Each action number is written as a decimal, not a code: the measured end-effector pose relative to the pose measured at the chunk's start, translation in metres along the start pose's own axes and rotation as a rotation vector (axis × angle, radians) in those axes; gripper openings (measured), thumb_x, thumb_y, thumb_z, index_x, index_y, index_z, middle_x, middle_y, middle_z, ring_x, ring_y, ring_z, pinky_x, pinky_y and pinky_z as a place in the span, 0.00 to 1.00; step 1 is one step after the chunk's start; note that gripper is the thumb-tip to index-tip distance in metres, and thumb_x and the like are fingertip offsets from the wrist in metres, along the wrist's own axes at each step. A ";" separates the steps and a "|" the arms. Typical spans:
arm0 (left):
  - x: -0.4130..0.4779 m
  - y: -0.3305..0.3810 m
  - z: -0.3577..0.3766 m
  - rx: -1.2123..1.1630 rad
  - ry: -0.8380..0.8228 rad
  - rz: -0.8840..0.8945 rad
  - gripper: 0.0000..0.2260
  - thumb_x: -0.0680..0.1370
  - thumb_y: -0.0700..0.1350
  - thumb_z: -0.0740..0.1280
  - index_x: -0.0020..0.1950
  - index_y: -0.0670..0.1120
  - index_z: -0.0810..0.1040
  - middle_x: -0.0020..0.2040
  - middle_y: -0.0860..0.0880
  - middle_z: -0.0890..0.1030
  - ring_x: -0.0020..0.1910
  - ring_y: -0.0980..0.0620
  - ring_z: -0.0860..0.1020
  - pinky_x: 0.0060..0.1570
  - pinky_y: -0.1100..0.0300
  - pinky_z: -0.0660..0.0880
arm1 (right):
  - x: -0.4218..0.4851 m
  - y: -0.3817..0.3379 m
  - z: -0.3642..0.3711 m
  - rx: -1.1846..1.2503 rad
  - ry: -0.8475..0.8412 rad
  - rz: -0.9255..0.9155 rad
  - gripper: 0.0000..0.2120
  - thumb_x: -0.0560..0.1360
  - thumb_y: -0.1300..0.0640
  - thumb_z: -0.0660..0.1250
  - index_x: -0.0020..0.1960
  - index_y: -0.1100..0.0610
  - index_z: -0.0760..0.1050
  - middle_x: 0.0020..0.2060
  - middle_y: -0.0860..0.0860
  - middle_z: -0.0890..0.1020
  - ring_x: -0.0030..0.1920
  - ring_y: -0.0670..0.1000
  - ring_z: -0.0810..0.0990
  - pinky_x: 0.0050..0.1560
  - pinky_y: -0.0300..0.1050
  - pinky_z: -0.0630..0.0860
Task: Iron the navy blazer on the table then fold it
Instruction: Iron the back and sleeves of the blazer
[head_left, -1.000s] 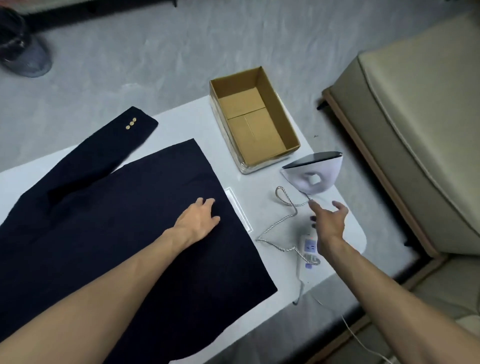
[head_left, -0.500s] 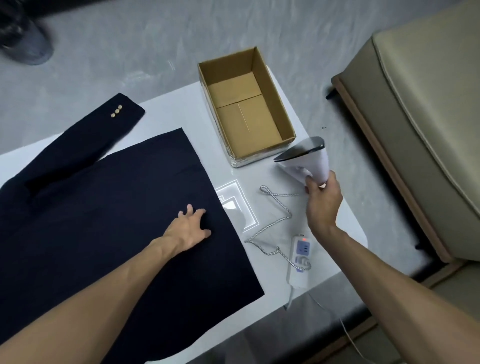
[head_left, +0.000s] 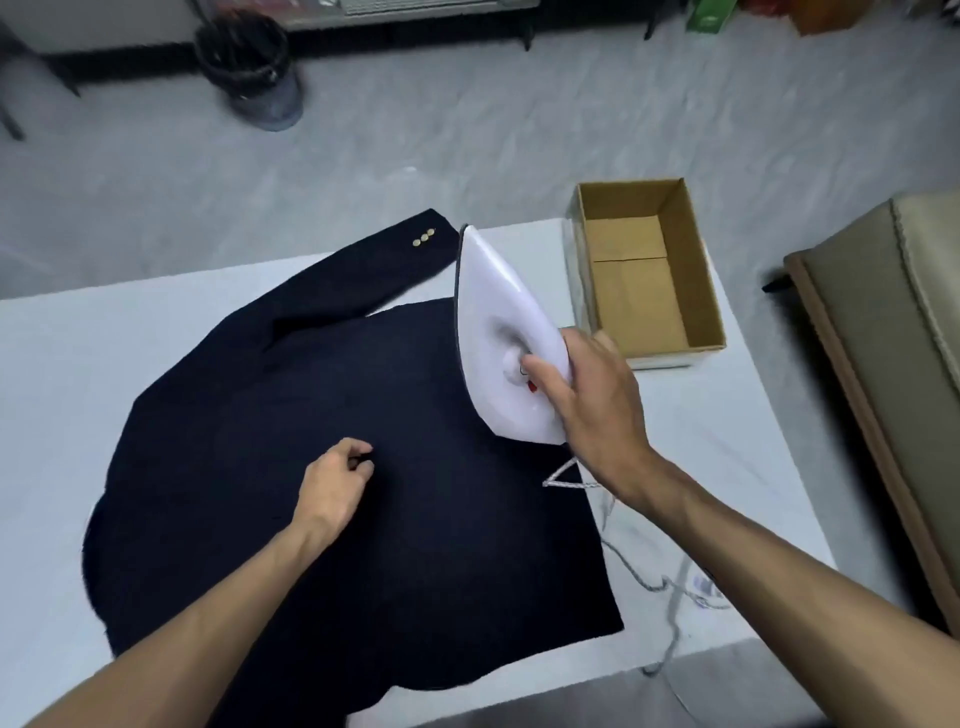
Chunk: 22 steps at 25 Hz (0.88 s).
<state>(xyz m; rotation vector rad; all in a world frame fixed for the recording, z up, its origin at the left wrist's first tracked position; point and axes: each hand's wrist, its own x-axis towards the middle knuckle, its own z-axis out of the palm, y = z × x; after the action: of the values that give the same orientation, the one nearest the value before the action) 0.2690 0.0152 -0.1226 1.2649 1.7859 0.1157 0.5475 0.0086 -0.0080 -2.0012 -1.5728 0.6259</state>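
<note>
The navy blazer lies spread flat on the white table, one sleeve with gold cuff buttons reaching toward the far edge. My right hand grips the white iron and holds it over the blazer's right part, its tip pointing away from me. Whether the soleplate touches the cloth I cannot tell. My left hand rests on the middle of the blazer with its fingers curled, apparently pinching the fabric.
An open cardboard box stands at the table's far right corner. The iron's braided cord trails to a power strip at the near right edge. A beige sofa stands to the right, a black bin on the floor beyond.
My right hand took hold of the iron beside the box and carried it left over the blazer. My left hand's fingers went from flat to curled on the fabric.
</note>
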 end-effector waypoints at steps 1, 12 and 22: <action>0.001 -0.021 -0.019 -0.007 0.052 -0.017 0.13 0.82 0.40 0.64 0.66 0.46 0.76 0.64 0.47 0.77 0.59 0.52 0.76 0.56 0.62 0.71 | 0.005 -0.022 0.020 0.035 -0.052 0.010 0.16 0.78 0.42 0.60 0.43 0.55 0.70 0.37 0.47 0.77 0.42 0.50 0.73 0.40 0.49 0.71; 0.059 -0.249 -0.175 0.422 0.394 0.143 0.22 0.83 0.47 0.58 0.76 0.40 0.62 0.75 0.39 0.64 0.74 0.40 0.64 0.72 0.45 0.64 | 0.014 -0.212 0.288 -0.151 -0.564 -0.134 0.23 0.79 0.55 0.55 0.73 0.44 0.58 0.34 0.53 0.75 0.38 0.58 0.76 0.41 0.53 0.75; 0.117 -0.282 -0.150 -0.110 0.571 0.156 0.21 0.85 0.41 0.51 0.79 0.45 0.60 0.79 0.51 0.62 0.77 0.55 0.60 0.75 0.67 0.54 | -0.002 -0.247 0.399 -0.243 -0.606 -0.327 0.25 0.81 0.54 0.55 0.77 0.39 0.55 0.32 0.53 0.74 0.33 0.56 0.75 0.37 0.52 0.73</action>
<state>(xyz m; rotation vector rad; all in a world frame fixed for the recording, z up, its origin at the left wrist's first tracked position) -0.0414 0.0352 -0.2599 1.3772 2.1124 0.7149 0.1100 0.0992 -0.1516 -1.7357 -2.3711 1.0067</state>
